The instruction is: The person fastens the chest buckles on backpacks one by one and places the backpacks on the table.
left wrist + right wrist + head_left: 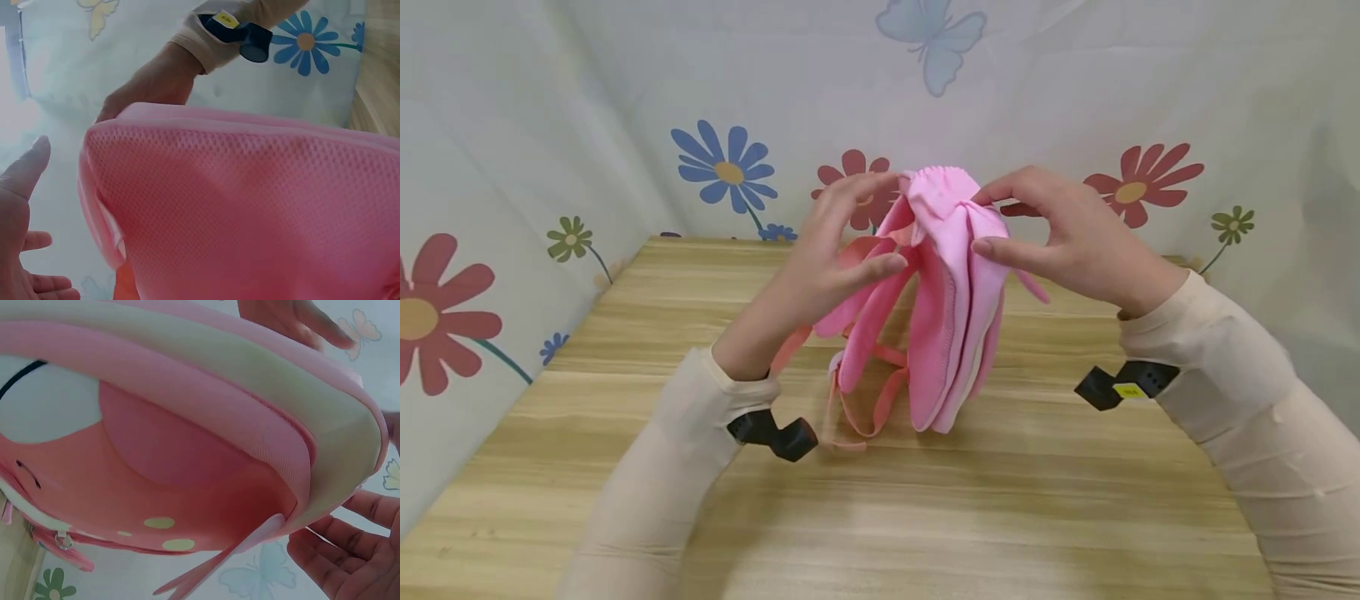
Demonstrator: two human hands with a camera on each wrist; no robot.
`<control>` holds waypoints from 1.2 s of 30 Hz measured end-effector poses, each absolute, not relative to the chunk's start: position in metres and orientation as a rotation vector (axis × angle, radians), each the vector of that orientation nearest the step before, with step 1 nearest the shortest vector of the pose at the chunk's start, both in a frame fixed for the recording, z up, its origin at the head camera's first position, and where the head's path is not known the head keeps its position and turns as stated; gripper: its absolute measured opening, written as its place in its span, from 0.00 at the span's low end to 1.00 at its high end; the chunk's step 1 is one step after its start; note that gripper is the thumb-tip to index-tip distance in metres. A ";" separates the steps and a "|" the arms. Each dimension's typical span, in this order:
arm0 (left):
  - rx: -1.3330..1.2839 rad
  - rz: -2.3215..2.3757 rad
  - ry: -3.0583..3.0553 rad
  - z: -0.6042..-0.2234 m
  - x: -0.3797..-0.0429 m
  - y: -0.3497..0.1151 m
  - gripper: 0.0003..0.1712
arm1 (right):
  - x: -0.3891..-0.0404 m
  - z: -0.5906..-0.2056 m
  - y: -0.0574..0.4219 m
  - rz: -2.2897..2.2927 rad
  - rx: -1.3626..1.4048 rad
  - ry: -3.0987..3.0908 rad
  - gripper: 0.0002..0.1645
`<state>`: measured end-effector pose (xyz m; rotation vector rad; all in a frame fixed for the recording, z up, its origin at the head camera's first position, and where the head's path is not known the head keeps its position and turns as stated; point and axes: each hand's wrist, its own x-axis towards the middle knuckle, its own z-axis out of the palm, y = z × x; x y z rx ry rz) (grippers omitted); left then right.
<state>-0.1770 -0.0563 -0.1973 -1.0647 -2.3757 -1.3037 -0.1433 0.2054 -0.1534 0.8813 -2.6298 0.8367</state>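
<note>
A small pink backpack point(936, 317) stands upright and edge-on over the table, with its top crumpled. My right hand point(1060, 229) grips it near the top, thumb on the near side and fingers at the upper edge. My left hand point(820, 267) is beside the strap side, its fingers extended toward the top of the bag. The left wrist view shows the left thumb point(28, 165) spread apart from the mesh back panel point(237, 206). Coral shoulder straps point(887, 400) dangle below that side. In the right wrist view, the bag's front carries a cartoon face point(50, 419) with pale spots.
A light wood-grain table point(925, 517) lies beneath the bag. Behind it hangs a white cloth backdrop point(1037, 100) printed with flowers and a blue butterfly. Each sleeve carries a black wrist camera point(775, 433).
</note>
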 end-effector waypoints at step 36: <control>-0.739 -1.325 -2.614 -0.302 -0.150 -0.067 0.56 | -0.140 -0.158 0.208 0.639 0.929 -2.700 0.27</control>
